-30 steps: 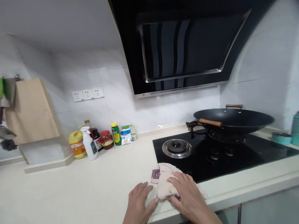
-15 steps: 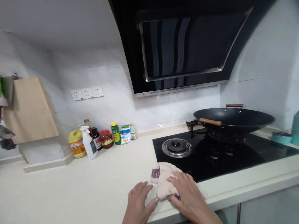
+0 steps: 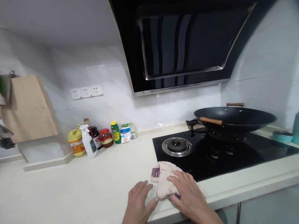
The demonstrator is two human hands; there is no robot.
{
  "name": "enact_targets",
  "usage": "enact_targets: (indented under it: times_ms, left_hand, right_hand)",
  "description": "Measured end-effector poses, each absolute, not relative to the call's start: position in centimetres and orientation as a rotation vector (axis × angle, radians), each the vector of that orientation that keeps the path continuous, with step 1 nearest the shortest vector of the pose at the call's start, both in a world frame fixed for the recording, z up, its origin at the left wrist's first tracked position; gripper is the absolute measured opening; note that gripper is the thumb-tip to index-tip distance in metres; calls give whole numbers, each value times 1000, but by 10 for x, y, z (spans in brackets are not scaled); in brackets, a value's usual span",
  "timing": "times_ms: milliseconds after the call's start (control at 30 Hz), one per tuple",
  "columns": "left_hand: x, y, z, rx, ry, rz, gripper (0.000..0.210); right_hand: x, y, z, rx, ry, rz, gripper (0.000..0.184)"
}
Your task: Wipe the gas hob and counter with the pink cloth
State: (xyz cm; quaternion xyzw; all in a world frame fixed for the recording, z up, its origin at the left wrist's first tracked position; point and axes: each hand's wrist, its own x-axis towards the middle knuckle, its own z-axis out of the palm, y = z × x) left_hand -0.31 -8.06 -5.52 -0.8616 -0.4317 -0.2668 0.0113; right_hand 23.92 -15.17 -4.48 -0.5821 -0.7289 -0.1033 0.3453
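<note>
A pale pink cloth (image 3: pixel 167 183) with a purple tag lies bunched on the counter, partly over the front left corner of the black gas stove (image 3: pixel 201 165). My right hand (image 3: pixel 187 194) rests over the cloth's right side, fingers curled on top and thumb tucked at its lower edge, gripping it. To the left, my left hand (image 3: pixel 140 200) is on the counter with thumb and fingers apart. Its thumb tip reaches the cloth's near edge, and nothing is held in it.
A black wok (image 3: pixel 235 119) with wooden handles sits on the right burner. The left burner (image 3: pixel 177 147) is bare. Along the wall stand a white spray bottle (image 3: pixel 88 143), a yellow jug (image 3: pixel 76 144), a red-lidded jar (image 3: pixel 106 139) and packets. The range hood (image 3: pixel 182 46) overhangs the stove.
</note>
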Motion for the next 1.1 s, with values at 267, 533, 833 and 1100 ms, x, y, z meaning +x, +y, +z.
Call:
enact_targets:
  times_ms: [267, 533, 833, 1100]
  left_hand:
    - [-3, -81, -52, -2697, -1358, -810, 42]
    - [-4, -79, -59, -2675, -1309, -867, 40]
    - [-1, -83, -55, -2659, -1286, -895, 39]
    - [1, -87, -49, -2695, -1297, -910, 44]
  right_hand:
    - [240, -151, -46, -1515, -1911, -254, 42]
    - [241, -150, -48, -1524, -1914, -261, 43]
    - [241, -146, -51, -1524, -1936, -273, 45]
    - [242, -132, -34, -1611, -2065, -98, 47]
